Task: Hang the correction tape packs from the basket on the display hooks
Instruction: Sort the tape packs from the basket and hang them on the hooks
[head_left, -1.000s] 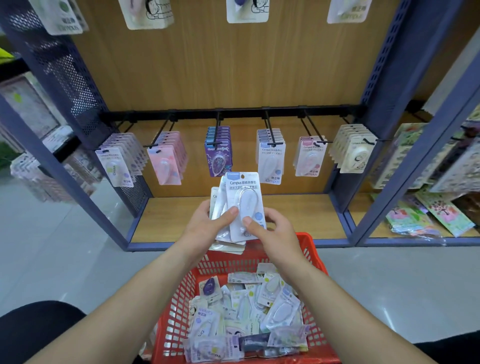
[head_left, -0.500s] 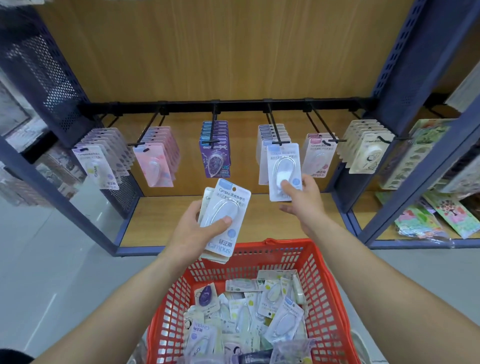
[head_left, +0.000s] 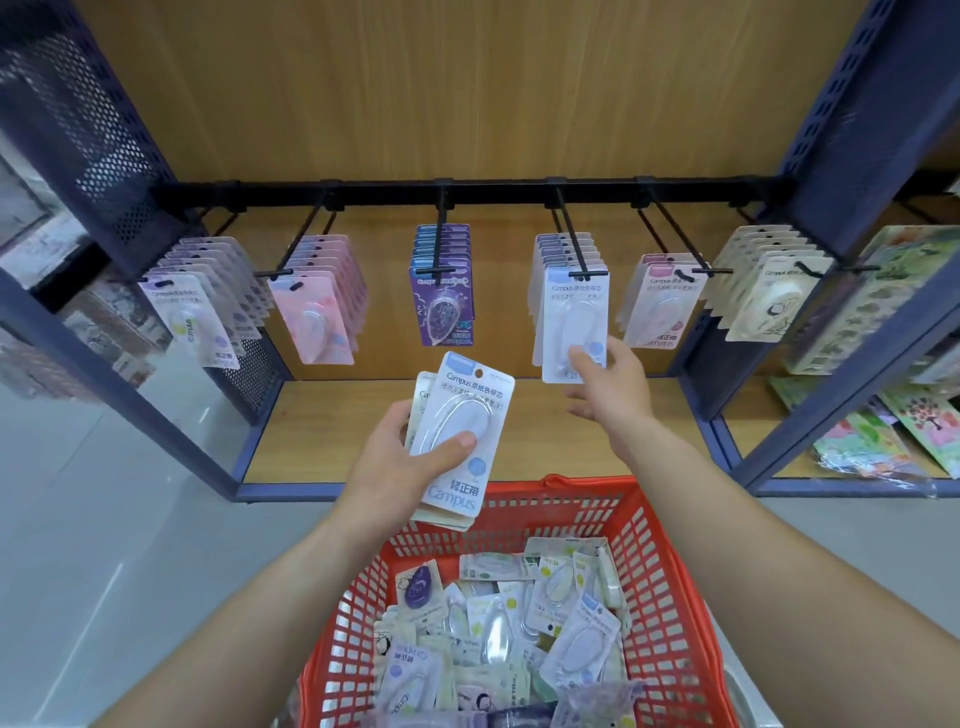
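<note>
1. The right hand (head_left: 610, 400) pinches the bottom edge of a white pack (head_left: 574, 317) hanging upright at the front of the fourth hook (head_left: 573, 234).
2. The left hand (head_left: 405, 457) grips a stack of packs (head_left: 457, 431), long axis near upright, holes on top.
3. That hook lies up and right of the stack, nearer the right hand.
4. More packs lie in the basket (head_left: 670, 597).
</note>
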